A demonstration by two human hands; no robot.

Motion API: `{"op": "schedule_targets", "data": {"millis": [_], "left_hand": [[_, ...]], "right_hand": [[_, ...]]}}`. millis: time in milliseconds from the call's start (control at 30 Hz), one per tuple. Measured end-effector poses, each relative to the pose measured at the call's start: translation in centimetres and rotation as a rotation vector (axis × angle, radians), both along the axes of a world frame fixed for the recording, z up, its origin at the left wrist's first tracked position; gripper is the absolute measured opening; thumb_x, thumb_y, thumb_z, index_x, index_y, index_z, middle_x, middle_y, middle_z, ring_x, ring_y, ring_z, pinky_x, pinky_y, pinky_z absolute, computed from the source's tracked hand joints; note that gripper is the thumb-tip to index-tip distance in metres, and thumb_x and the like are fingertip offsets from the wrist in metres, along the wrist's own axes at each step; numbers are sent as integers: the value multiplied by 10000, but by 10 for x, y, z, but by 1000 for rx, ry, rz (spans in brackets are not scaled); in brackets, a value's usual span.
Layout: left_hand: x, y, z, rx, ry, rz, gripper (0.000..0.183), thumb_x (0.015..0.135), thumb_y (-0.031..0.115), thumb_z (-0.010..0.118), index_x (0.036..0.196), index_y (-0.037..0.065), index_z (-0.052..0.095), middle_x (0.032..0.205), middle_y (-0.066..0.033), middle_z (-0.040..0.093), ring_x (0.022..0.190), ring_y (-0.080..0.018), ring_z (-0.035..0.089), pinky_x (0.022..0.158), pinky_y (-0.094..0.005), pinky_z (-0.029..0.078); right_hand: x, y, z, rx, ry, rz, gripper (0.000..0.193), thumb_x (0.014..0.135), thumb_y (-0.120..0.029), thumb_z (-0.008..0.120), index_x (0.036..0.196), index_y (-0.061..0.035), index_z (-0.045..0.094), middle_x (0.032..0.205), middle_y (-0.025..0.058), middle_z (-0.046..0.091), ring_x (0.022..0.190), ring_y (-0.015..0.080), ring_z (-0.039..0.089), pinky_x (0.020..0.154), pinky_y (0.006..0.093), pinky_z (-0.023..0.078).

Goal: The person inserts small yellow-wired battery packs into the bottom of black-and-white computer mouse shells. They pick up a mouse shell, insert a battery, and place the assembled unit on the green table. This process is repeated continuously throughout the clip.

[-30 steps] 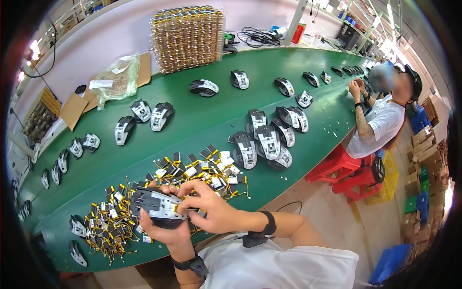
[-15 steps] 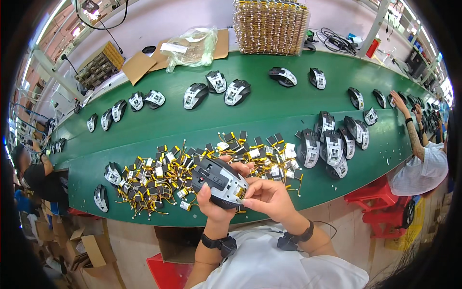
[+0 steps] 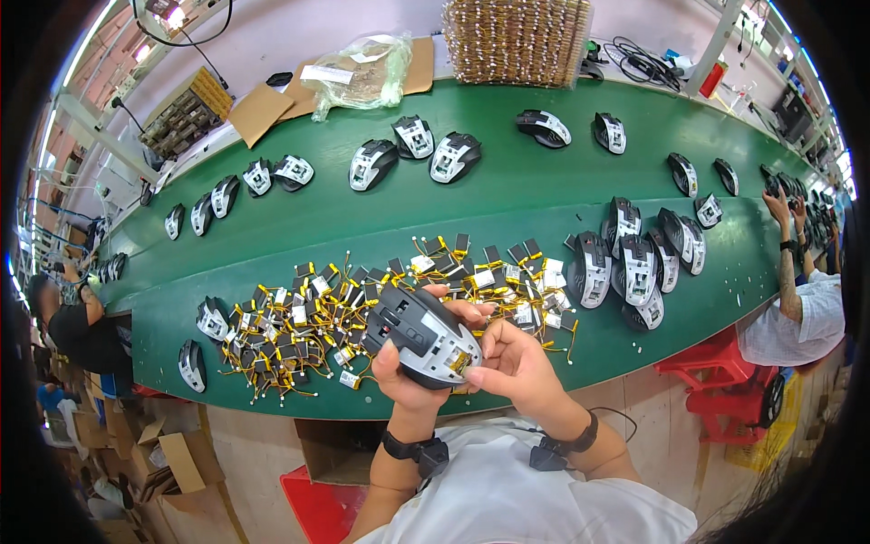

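My left hand (image 3: 405,388) is closed around a black and silver computer mouse (image 3: 419,334), held tilted above the green bench. The mouse's open shell shows a cavity at its rear end, with a small yellow-and-dark part (image 3: 460,361) inside. Over that end is my right hand (image 3: 521,364), its fingers curled and its thumb tip at the cavity's edge. Whatever lies between those fingertips is hidden. Just beyond both hands spreads a heap of small battery packs (image 3: 288,334) with yellow tape and short wires.
Several mice (image 3: 636,272) cluster on the green bench (image 3: 507,213) to the right; others stand in a loose row farther back. A clear plastic bag (image 3: 367,77) and a tray of wired parts (image 3: 517,41) are at the back. A co-worker (image 3: 788,304) handles mice at the far right.
The mouse has turned slightly, so its rear cavity shows more. My right fingers have shifted a little on it. The view has moved slightly. The co-worker's hands at right have moved.
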State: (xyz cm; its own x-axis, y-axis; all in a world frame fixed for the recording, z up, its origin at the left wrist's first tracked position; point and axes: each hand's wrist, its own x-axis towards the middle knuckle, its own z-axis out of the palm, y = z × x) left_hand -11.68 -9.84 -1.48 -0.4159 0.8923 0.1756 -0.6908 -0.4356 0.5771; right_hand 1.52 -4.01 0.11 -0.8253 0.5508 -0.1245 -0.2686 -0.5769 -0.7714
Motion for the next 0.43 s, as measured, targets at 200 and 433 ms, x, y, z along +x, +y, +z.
{"op": "schedule_targets", "data": {"millis": [200,433], "left_hand": [[11,6,2,-53,131,86,850,815,669,444,1332,-5,417,1024,-214,631,1058,-409,611,966,-522,463],[-8,3,-4,-5,-1,-47,879,796,662,475,1354,-10,372,1048,-240,629,1088,-427,599,959,-542,461]], "right_hand": [[1,13,-24,30,34,60,299,852,-27,705,863,-94,413,949,50,571,843,101,604,715,271,549],[-1,12,-18,14,75,91,355,808,-141,789,888,-94,445,992,47,562,939,119,588,871,301,523]]}}
